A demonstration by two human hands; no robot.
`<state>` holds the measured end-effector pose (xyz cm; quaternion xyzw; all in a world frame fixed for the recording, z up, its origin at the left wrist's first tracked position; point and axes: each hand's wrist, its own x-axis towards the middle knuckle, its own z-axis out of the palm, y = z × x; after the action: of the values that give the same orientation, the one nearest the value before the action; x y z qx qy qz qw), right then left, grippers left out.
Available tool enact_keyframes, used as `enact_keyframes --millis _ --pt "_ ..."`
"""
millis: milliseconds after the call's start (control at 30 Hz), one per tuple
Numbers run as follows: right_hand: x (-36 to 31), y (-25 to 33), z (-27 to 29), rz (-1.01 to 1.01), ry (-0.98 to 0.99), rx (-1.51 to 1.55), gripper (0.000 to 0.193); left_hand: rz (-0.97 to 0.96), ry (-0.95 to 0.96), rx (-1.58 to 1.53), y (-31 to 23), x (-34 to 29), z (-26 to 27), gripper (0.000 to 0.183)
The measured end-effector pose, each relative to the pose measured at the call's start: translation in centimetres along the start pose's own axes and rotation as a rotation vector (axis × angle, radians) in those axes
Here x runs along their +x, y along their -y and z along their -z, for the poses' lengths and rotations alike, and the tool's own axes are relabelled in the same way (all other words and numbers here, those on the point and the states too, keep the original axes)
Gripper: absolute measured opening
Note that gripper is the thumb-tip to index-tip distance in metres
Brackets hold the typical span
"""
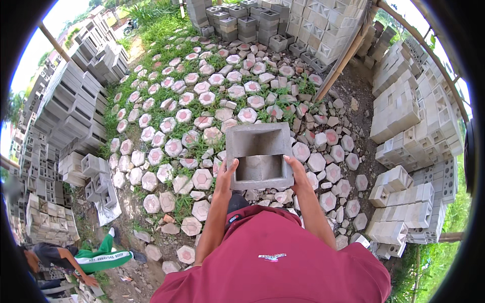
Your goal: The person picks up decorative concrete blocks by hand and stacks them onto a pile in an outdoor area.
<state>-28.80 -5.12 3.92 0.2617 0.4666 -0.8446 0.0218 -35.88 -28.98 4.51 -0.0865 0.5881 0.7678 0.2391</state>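
Two hands carry the load: your left hand grips the left side of the grey block and your right hand grips its right side. Both thumbs rest at the side edges; the other fingers are largely hidden, so their placement cannot be confirmed. The block is held in front of your maroon shirt, its two hollows facing you, over the paving stones. Keep both grips opposite each other and press evenly, as uneven pressure would likely tilt the block. Hold it close to your body to limit strain. Check your footing: the stones sit unevenly among grass and loose rubble. Keep clear of the block stacks on the right and of the co-worker near left.
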Motion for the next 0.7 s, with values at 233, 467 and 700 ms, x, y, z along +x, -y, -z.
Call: enact_keyframes --millis 233,467,700 --pt "5.9 6.6 -5.8 0.032 -0.053 -0.018 0.077 0.010 0.152 0.051 -9.3 9.6 0.1 0.071" --pt "14.6 11.2 -6.0 0.119 -0.061 -0.025 0.078 0.082 0.262 0.081 -11.1 21.1 -1.9 0.076" --pt "31.2 17.6 -3.6 0.185 -0.054 -0.025 0.074 0.069 0.209 0.139 -13.9 37.3 -7.7 0.058"
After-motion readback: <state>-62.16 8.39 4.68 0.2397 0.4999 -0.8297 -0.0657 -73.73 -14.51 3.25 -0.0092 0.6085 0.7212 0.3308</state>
